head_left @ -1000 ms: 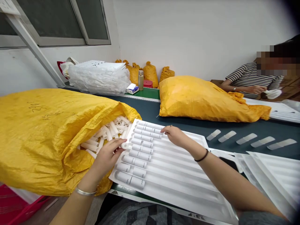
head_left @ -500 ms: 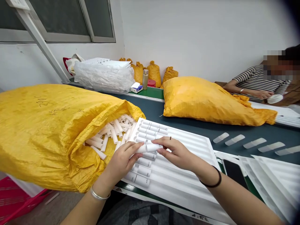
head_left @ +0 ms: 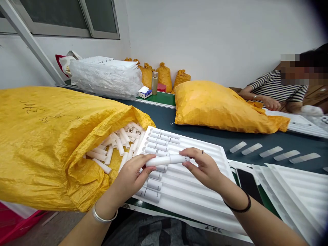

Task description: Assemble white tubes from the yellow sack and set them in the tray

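Note:
Between my two hands is a white plastic tube [head_left: 158, 161], lying nearly level above the tray. My left hand [head_left: 134, 174] pinches its left end. A wider white sleeve [head_left: 178, 158] with small dark print sits on its right part, and the fingertips of my right hand [head_left: 206, 171] grip the sleeve's end. Beneath them lies a white grooved tray [head_left: 194, 198], with several printed white tubes [head_left: 153, 186] lined up along its left side. To the left, an open yellow woven sack [head_left: 64, 136] spills loose white tubes [head_left: 116, 143].
A tied yellow sack [head_left: 217, 106] lies across the dark belt [head_left: 164, 116]. Several translucent tubes [head_left: 270, 152] rest on the belt to the right. A phone [head_left: 248, 184] lies beside more white trays [head_left: 299, 191]. At the far right sits a person in a striped shirt [head_left: 271, 87].
My hands have moved farther apart, and a longer stretch of the plain tube shows left of the sleeve. The view has shifted slightly. The seated person's hands have moved away from a white object.

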The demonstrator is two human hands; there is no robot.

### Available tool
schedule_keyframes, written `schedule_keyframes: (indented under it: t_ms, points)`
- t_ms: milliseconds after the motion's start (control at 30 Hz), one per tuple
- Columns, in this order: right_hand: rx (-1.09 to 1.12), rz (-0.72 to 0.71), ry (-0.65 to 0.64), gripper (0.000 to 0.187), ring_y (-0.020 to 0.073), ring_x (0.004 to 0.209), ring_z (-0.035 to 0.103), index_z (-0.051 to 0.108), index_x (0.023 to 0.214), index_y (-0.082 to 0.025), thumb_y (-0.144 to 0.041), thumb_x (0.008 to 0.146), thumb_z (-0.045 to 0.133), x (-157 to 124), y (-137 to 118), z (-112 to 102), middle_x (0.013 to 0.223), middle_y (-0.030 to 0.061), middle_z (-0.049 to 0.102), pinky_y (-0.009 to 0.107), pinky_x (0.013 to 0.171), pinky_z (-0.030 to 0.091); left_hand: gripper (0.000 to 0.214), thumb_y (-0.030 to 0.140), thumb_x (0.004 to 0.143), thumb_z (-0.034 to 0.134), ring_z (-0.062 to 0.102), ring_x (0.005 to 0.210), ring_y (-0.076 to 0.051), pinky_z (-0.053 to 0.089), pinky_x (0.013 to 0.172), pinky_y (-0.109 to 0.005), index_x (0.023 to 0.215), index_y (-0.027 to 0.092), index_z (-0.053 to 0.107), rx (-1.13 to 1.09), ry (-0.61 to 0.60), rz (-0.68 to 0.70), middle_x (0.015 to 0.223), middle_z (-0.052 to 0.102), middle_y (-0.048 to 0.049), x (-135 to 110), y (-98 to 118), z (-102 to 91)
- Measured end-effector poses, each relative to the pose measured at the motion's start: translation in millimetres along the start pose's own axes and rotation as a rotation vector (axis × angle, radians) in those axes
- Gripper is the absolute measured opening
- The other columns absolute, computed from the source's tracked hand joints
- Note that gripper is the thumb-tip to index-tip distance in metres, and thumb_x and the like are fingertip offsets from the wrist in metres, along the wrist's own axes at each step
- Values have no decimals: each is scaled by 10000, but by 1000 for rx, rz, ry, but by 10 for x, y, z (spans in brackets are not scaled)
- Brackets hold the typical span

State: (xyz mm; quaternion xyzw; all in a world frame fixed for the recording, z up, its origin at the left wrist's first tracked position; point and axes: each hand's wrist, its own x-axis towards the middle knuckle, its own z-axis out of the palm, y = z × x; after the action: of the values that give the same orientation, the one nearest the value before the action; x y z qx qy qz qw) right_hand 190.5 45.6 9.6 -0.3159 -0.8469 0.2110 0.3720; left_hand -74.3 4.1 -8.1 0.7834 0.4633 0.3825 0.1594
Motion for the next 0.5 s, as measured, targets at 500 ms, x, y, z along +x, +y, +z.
schedule_keyframes:
  t_ms: [500]
  points:
    - [-28, 59, -187, 278, 186, 904, 661, 608, 1167, -183, -284, 911, 573, -73, -174, -9, 1018, 90, 705, 281, 791, 515, 355, 124, 885, 539, 628, 917, -167, 509, 834, -265, 1235, 183, 522, 47, 66, 210, 988, 679, -69, -132, 132, 296]
